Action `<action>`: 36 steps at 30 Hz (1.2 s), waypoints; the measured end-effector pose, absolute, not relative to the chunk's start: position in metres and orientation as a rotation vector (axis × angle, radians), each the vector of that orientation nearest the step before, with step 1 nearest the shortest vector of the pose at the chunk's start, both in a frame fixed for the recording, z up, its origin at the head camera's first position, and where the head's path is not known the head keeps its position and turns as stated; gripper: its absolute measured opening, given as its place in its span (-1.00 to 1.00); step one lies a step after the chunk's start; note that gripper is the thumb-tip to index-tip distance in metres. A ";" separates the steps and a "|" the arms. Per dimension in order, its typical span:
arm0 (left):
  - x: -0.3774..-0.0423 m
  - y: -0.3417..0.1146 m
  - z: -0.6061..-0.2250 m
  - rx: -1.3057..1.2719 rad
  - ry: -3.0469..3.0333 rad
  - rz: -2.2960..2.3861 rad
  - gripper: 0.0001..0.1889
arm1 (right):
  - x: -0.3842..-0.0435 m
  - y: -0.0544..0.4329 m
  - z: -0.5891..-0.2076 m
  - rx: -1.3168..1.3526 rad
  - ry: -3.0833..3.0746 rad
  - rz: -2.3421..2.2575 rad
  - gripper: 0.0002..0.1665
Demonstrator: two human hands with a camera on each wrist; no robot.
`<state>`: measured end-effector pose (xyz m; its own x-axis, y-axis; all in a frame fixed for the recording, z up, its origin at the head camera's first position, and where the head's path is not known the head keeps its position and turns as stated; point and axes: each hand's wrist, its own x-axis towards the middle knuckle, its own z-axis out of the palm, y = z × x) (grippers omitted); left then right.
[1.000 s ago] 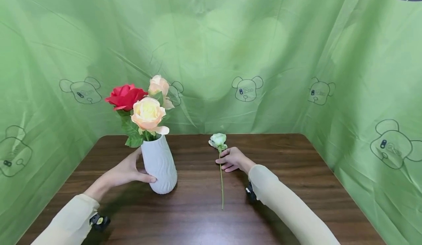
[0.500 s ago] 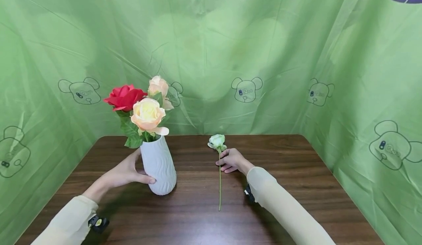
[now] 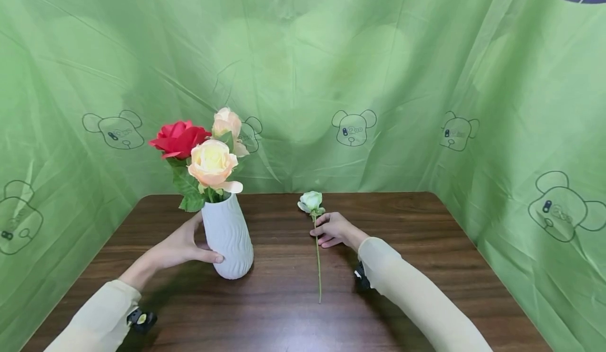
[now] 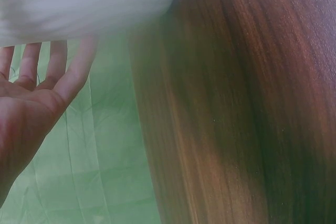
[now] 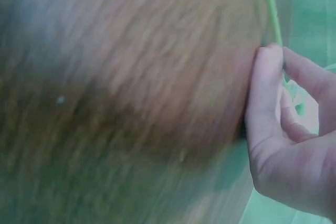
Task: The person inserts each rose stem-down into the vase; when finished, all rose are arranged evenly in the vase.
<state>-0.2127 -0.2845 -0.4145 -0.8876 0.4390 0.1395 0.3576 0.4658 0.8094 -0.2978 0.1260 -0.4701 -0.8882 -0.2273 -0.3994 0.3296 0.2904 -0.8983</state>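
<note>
My left hand (image 3: 177, 244) grips a white ribbed vase (image 3: 229, 239), thumb across its front and fingers behind it. The vase leans slightly left in the head view. From its mouth rise a red rose (image 3: 180, 139), a peach-yellow rose (image 3: 212, 163) and a pale peach rose (image 3: 227, 123) with green leaves. In the left wrist view, the vase wall (image 4: 89, 6) hides the fingertips. My right hand (image 3: 335, 230) pinches the thin stem (image 5: 272, 11) of a pale green-white rose (image 3: 311, 200) just below its bloom. That stem points toward me over the table.
Dark brown wood table (image 3: 284, 315) lies beneath both hands. A green curtain (image 3: 293, 78) printed with bear outlines closes off the back and sides. Table surface lies between the vase and the single rose.
The lower end of the single rose's stem swung slightly left, then back right. The right hand shows barely any movement, and the left hand and vase stay nearly in place.
</note>
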 end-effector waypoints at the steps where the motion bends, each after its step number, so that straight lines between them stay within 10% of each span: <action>1: -0.213 -0.284 -0.415 0.714 2.610 1.413 0.12 | -0.298 0.127 -0.469 0.093 2.091 -1.645 -0.53; 22: -0.213 -0.286 -0.416 0.719 2.593 1.436 0.10 | -0.287 0.122 -0.363 -0.213 1.833 -1.837 -0.45; 36: -0.214 -0.286 -0.415 0.734 2.611 1.407 0.08 | -0.265 0.138 -0.316 -0.315 1.566 -2.143 -0.73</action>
